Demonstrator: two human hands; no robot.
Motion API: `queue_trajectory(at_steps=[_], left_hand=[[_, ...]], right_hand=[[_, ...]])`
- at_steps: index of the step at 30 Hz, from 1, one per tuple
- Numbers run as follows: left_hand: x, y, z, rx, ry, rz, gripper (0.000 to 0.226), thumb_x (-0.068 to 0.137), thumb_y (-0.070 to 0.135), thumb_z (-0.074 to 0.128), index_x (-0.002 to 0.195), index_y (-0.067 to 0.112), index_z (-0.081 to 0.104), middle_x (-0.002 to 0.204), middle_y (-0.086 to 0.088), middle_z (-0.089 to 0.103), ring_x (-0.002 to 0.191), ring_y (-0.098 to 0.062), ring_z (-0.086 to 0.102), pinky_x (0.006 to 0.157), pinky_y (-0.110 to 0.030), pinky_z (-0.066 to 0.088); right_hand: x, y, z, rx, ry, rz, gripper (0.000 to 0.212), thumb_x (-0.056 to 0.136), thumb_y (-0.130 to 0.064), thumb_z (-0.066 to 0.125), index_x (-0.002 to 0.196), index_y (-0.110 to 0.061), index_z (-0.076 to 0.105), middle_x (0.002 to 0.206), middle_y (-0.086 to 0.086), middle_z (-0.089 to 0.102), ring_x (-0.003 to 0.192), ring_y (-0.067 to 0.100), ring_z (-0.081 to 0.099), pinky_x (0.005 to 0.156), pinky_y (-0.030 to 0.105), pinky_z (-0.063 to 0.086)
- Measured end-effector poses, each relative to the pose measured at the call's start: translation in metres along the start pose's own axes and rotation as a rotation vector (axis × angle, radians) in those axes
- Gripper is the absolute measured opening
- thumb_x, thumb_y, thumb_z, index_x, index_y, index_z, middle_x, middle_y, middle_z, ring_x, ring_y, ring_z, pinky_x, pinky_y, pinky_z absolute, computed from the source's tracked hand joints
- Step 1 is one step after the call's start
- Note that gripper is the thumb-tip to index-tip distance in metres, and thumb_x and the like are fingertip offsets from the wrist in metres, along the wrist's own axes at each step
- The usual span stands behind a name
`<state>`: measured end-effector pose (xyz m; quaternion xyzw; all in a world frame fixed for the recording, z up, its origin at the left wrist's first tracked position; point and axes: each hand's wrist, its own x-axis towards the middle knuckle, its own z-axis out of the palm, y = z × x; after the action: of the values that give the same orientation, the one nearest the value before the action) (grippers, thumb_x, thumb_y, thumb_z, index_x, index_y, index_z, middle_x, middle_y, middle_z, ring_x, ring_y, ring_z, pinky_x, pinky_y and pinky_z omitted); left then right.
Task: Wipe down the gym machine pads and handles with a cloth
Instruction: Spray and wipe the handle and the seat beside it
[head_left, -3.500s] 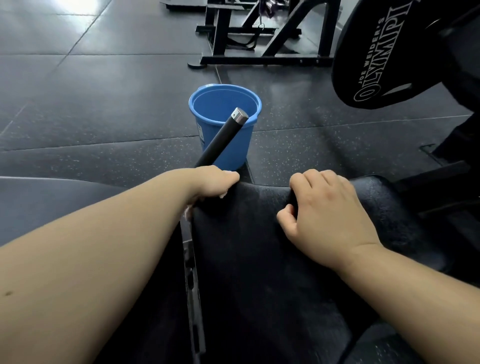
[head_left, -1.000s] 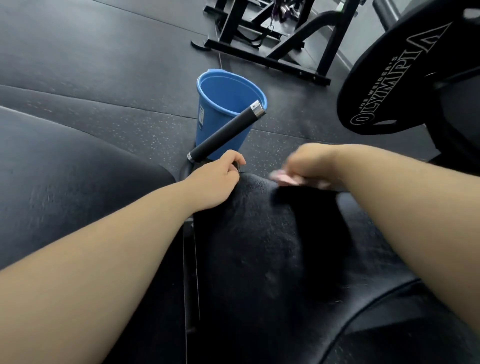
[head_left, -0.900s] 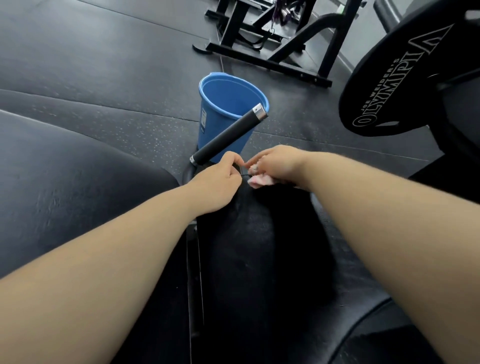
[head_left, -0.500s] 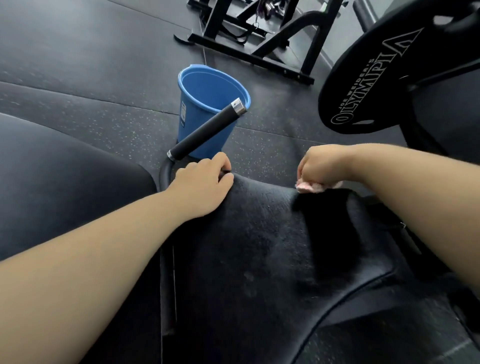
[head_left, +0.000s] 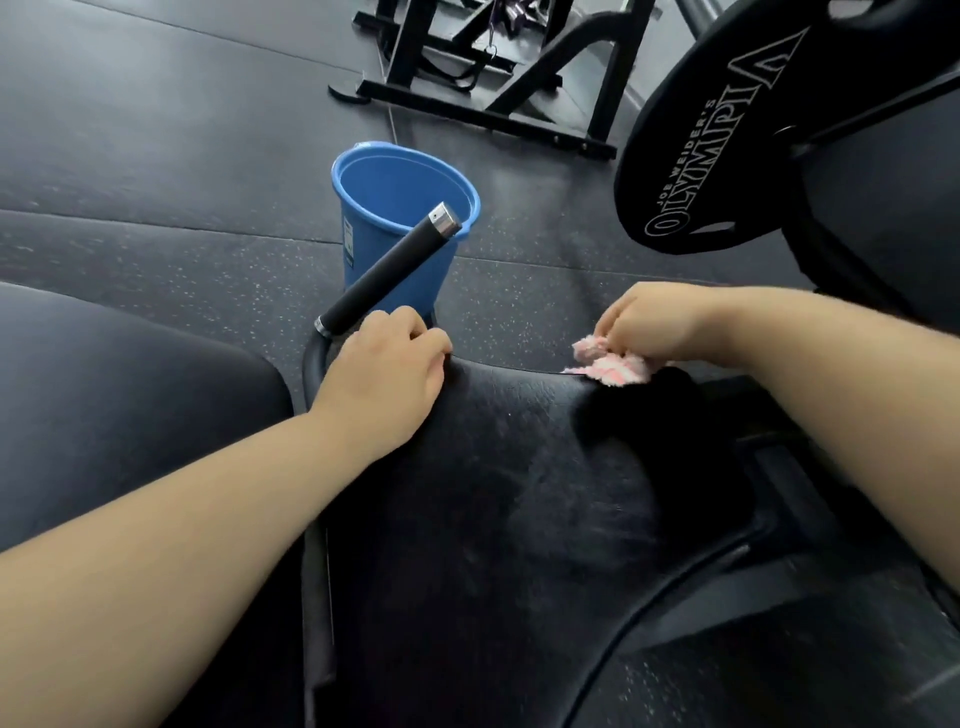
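A black seat pad (head_left: 509, 509) fills the lower middle of the head view. My right hand (head_left: 649, 325) is closed on a small pink cloth (head_left: 610, 364) that presses against the pad's far right edge. At the pad's far left corner rests my left hand (head_left: 387, 374), fingers curled over the edge, holding nothing else. A black handle (head_left: 389, 270) with a silver end cap sticks up and away just beyond my left hand.
A blue bucket (head_left: 363, 208) stands on the rubber floor behind the handle. A black weight plate (head_left: 727, 156) marked OLYMPIA hangs at the upper right. Another black pad (head_left: 114, 405) lies to the left. A black machine frame (head_left: 483, 104) stands farther back.
My right hand carried the pink cloth left along the pad's far edge to my left hand, then back to the right. My left hand stayed at the left corner.
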<state>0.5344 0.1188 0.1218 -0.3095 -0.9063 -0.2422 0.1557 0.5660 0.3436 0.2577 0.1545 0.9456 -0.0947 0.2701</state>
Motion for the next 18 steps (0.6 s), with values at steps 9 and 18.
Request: queue_trajectory(at_steps=[9,18], left_hand=[[0.029,0.076,-0.035,0.522,-0.496,0.042,0.022,0.096,0.009,0.048,0.114,0.014,0.060,0.104,-0.007,0.056,0.093,-0.027,0.056,0.066,-0.035,0.039],[-0.001,0.102,-0.029,0.338,-0.650,-0.128,0.056,0.106,0.031,0.027,0.157,0.015,0.009,0.148,-0.028,0.036,0.121,-0.042,0.052,0.091,-0.045,0.048]], right_hand=[[0.011,-0.015,0.025,0.190,0.069,-0.084,0.027,0.096,-0.015,0.056,0.118,-0.007,0.069,0.109,0.010,0.068,0.095,0.024,0.060,0.081,0.030,0.051],[-0.011,0.056,0.024,0.592,0.385,0.062,0.020,0.091,-0.004,0.051,0.100,-0.006,0.069,0.101,0.010,0.066,0.091,0.024,0.064,0.069,0.024,0.050]])
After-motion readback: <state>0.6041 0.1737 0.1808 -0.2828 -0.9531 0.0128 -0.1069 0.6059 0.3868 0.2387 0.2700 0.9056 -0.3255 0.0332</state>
